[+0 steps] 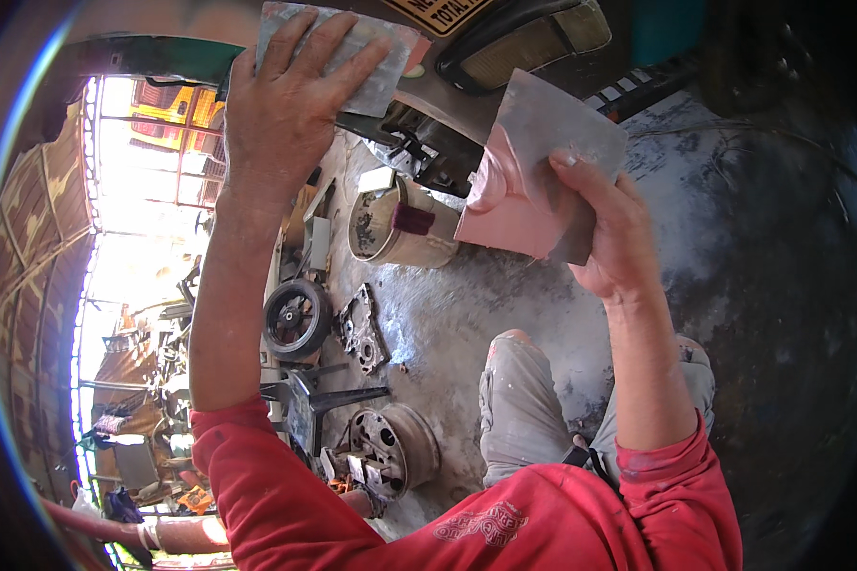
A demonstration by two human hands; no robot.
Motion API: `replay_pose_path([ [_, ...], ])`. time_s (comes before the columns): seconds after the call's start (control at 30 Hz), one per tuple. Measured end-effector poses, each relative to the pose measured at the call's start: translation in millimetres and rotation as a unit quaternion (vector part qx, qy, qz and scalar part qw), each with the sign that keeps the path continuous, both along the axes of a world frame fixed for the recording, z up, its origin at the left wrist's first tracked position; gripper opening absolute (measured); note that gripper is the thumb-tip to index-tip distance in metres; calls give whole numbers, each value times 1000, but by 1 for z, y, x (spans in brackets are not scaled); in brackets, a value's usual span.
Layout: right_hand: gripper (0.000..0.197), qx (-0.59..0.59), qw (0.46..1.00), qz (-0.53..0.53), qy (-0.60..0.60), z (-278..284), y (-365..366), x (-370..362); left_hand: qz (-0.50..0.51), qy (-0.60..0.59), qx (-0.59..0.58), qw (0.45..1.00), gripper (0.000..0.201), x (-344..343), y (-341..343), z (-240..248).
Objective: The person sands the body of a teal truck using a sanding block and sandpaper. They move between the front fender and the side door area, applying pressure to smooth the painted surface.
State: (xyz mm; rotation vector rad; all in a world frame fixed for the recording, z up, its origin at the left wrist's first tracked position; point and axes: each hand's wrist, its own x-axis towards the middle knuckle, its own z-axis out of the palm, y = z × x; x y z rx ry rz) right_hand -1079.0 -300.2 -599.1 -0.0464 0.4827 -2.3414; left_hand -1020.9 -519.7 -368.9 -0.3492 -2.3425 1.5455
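A: Left hand (281, 119)?
B: Holding a flat grey sheet (376, 81), fingers spread over its near face, thumb hidden. Raised at the vehicle (457, 119); cannot tell whether sheet and bodywork touch.
A: Its lie?
B: Long axis mostly crosswise, right end a little lower. Pink shows past the right edge.
A: Right hand (614, 224)?
B: Closed on a second sheet, the pink-smeared board (567, 119). Thumb flat on the upper face, near the right edge; other fingers mostly hidden behind.
A: Which way does the board point?
B: Tilted. One corner points up toward the lamp (538, 52), another to the lower left. Long axis looks steep, top leaning right, though the lens bends things.
A: The paste?
B: Pink paste (505, 205), on the board's lower-left part: a thick ridge along the left edge, a flatter coat down to the lower-left corner. Upper corner grey.
A: Room around the hands?
B: Sheets well apart; vehicle underside shows between them. Board's upper corner appears close below the lamp; depth uncertain. Lower edge hangs above the concrete floor (581, 314), which spreads on toward the right. Left of the board, lower down, a bucket (428, 243) with a dark red pad (412, 219) at its rim.
A: Further down?
B: Tyred wheel (297, 319), flat metal part (360, 328) just beside it, bare wheel rim (419, 447) nearer the person.
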Motion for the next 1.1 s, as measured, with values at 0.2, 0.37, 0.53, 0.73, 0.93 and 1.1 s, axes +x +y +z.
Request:
replay_pose_path([
  [0.2,62,40,999,-7,-9,6,3,-1,-4,-13,-3,1000,59,-7,2,-4],
  [0.37,62,35,999,-3,0,5,-1,-1,5,-30,-17,999,58,-7,1,-13],
  [0.53,59,20,1000,1,15,4,-4,-1,-15,-40,-5,999,56,2,-17,-26],
  [0.73,60,50,999,-2,11,0,-4,1,62,-63,3,996,63,38,-28,-36],
  [0.93,65,53,999,3,5,-3,-10,-3,27,-28,44,998,65,52,-22,-6],
  [1.1,64,50,999,5,10,1,-10,4,-21,-1,33,999,60,17,-12,20],
])
